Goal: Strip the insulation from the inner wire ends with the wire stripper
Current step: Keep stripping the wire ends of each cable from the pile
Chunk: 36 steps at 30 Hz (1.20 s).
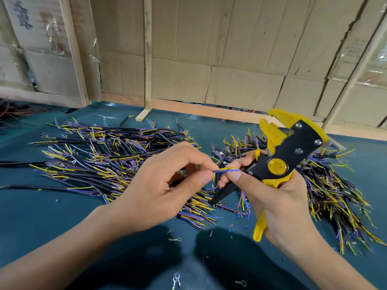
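My left hand pinches a short cable between thumb and forefinger, and its yellow and blue inner wires stick out to the right. My right hand grips the yellow-and-black wire stripper by its handles, jaws pointing up and away from me. The right thumb and fingertips also touch the inner wire ends. The stripper's jaws hold nothing. The cable's black sheath is mostly hidden inside my left hand.
Two big heaps of black cables with yellow and purple inner wires lie on the teal table: one heap on the left, one on the right. Insulation scraps and ring terminals dot the near table. Cardboard walls stand behind.
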{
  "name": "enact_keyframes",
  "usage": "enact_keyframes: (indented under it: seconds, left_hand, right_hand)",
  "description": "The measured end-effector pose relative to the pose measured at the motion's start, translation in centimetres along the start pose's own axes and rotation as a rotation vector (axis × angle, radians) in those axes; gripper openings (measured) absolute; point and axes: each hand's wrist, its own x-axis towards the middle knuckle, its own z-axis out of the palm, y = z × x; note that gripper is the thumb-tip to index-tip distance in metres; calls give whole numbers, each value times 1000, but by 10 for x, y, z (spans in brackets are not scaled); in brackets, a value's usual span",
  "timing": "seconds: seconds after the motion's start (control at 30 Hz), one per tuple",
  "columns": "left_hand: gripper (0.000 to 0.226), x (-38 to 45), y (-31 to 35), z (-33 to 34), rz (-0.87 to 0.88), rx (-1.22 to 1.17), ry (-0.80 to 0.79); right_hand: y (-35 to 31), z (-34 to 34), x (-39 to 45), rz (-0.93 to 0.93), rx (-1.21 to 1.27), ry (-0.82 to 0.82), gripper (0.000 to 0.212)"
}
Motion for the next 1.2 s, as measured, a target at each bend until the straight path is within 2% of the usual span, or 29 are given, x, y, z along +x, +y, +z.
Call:
enact_keyframes:
  seconds: [0.1,0.3,0.53,0.7,0.8,0.87,1.0,1.2]
  left_hand:
    - [15,-1,3,4,-143,-119,14]
    - [3,0,0,7,-250,-341,90]
    - [18,1,-6,8,-349,-593,184]
    - [14,5,-8,4,-359,-619,274]
    - [14,9,-8,0,-374,-644,361]
    - [12,10,-8,-2,-370,-663,392]
    - [7,9,-5,-3,-339,-687,385]
    - [7,8,1,-2,-335,-751,380]
  right_hand:
    - [0,0,3,25,-1,-11,20]
    - [2,0,2,60,-17,-7,24]
    - [9,3,-5,93,-69,-67,22]
    - [8,1,-6,275,98,-146,24]
    - [7,-2,-6,352,86,-208,13]
    - [7,-1,-7,381,80,-247,13]
    - [8,0,-10,373,83,-305,21]
    - [9,-1,-11,296,85,-355,15]
